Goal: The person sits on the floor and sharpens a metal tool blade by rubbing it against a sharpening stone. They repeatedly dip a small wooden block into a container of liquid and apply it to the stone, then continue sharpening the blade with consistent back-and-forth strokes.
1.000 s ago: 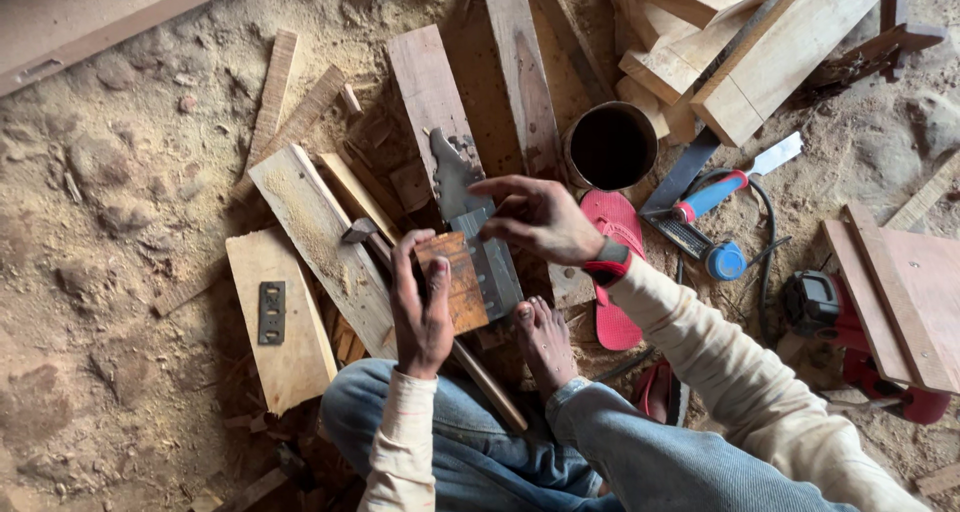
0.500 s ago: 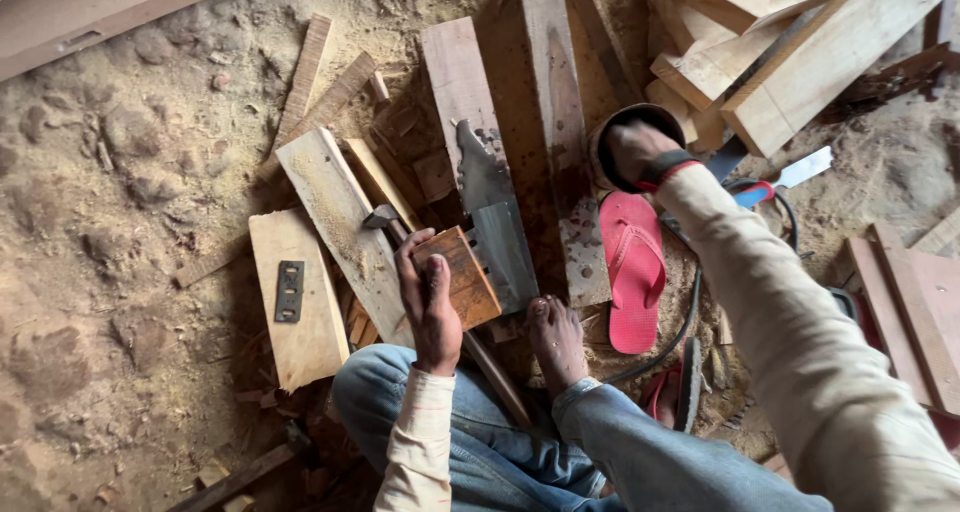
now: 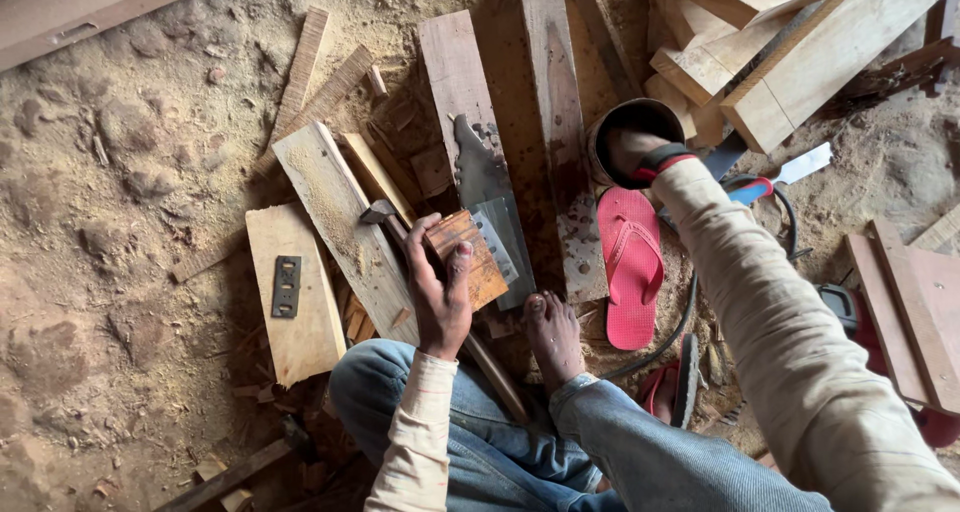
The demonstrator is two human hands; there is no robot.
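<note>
1. Sandy dirt floor (image 3: pixel 120 172) strewn with sawdust, offcuts and planks; stacked timber (image 3: pixel 780 42) at far right.
2. Left hand (image 3: pixel 440 292) laid flat over small reddish wood block (image 3: pixel 470 257), fingers (image 3: pixel 458 267) spread across it, thumb on its left edge; block pressed down, resting on grey metal saw blade (image 3: pixel 490 197) and pale plank (image 3: pixel 340 222).
3. Right hand (image 3: pixel 630 152) sunk into round dark tin (image 3: pixel 630 122) at far centre-right; fingers hidden inside, grip cannot be told. Red-and-black band at wrist.
4. Hammer head (image 3: pixel 378 212) just left of block, touching pale plank.
5. Short board (image 3: pixel 295 292) at left, carrying dark slotted metal plate (image 3: pixel 286 286).
6. Bare foot (image 3: pixel 553 337) near block, on long dark plank (image 3: pixel 560 122), just beside red sandal (image 3: pixel 632 267).
7. Blue-handled tool (image 3: pixel 750 190) and black cable (image 3: pixel 690 302) right of sandal; red wooden piece (image 3: pixel 910 312) at far right edge.
8. Knees in blue jeans at near edge.
</note>
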